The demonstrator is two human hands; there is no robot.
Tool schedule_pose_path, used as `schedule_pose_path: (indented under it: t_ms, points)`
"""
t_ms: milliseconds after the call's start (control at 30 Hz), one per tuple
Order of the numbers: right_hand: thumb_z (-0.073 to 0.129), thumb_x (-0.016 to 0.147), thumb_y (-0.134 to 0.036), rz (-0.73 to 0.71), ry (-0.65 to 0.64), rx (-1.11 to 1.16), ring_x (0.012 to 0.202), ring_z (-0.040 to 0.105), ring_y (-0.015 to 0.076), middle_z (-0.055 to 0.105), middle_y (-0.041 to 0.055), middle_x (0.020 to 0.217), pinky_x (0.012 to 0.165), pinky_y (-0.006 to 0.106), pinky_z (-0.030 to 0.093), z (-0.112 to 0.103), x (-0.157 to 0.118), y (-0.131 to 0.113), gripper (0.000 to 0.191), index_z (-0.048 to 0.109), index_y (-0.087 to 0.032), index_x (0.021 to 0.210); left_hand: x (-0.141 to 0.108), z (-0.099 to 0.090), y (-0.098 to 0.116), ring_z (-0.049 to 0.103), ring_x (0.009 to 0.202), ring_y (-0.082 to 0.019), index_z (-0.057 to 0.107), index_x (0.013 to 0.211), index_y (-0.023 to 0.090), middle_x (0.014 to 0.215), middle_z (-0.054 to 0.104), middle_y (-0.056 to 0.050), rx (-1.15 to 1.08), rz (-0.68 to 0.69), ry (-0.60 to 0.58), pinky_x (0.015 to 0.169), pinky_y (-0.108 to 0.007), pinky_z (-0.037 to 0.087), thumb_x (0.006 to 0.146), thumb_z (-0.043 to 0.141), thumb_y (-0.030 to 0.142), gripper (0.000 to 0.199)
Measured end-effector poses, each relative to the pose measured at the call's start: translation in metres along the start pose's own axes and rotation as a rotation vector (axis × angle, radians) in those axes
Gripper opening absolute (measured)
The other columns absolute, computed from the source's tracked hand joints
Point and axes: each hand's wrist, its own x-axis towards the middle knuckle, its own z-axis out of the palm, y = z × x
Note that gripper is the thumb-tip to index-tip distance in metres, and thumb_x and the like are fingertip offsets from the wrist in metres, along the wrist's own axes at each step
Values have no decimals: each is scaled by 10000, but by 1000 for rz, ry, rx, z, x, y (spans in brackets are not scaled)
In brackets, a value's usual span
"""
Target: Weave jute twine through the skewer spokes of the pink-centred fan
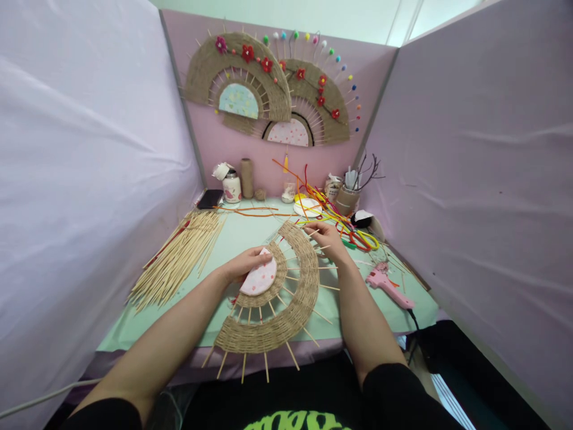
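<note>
A half-round woven twine fan (301,301) with thin wooden sticks radiating through it is held tilted above the table's front. My left hand (250,263) grips it at the inner edge, thumb over the white, red-dotted centre piece (263,276) and the other fingers behind. At the far end of the outer woven band is my right hand (326,240), its fingers pinched together by the stick tips. A thin strand of twine (274,216) shows near that end. What exactly the right fingertips pinch is too small to make out.
Bundled thin sticks (179,260) lie left; a pink glue gun (388,288) lies right. Coloured pipe cleaners (329,209), a white dish (308,207), a decorated jar (231,186) and a twine spool (246,178) stand behind. Two finished-looking fans (201,71) hang on the back panel.
</note>
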Motion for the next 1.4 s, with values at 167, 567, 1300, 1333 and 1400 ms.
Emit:
schedule_pose_path:
  t_ms: [167, 567, 1300, 1333, 1400]
  points:
    - [652, 677, -432, 2, -7, 36, 598, 502, 119, 593, -8, 649, 609, 265, 407, -7, 1, 2, 271, 645, -174, 757, 2, 0, 0, 551, 457, -89, 539, 776, 151, 596, 598, 16, 60, 40, 48, 436, -185, 388, 635, 721, 445, 373]
    - [675, 650, -469, -25, 71, 57, 559, 444, 111, 537, -15, 603, 542, 243, 358, -14, 1, -1, 309, 596, -173, 684, 5, -1, 0, 562, 479, -105, 554, 821, 151, 619, 615, 2, 84, 60, 88, 456, -199, 391, 655, 701, 427, 354]
    - [704, 660, -340, 83, -299, 301, 681, 555, 126, 638, -1, 738, 684, 271, 424, -9, -8, -6, 190, 662, -190, 770, 0, -2, 6, 537, 460, -102, 505, 753, 170, 569, 581, 35, -42, 181, 214, 456, -208, 397, 593, 727, 460, 399]
    - [701, 664, -329, 88, -298, 290, 671, 553, 124, 634, -5, 721, 679, 270, 424, -8, -8, -5, 174, 654, -189, 757, 0, -2, 6, 533, 458, -101, 508, 748, 169, 567, 579, 37, -49, 193, 227, 453, -206, 391, 590, 728, 458, 397]
    - [698, 666, -310, 88, -288, 259, 647, 542, 118, 622, -14, 691, 662, 262, 421, -7, -7, -4, 152, 638, -188, 735, 0, -1, 8, 527, 458, -97, 513, 738, 166, 566, 577, 40, -76, 223, 260, 450, -203, 384, 586, 731, 451, 389]
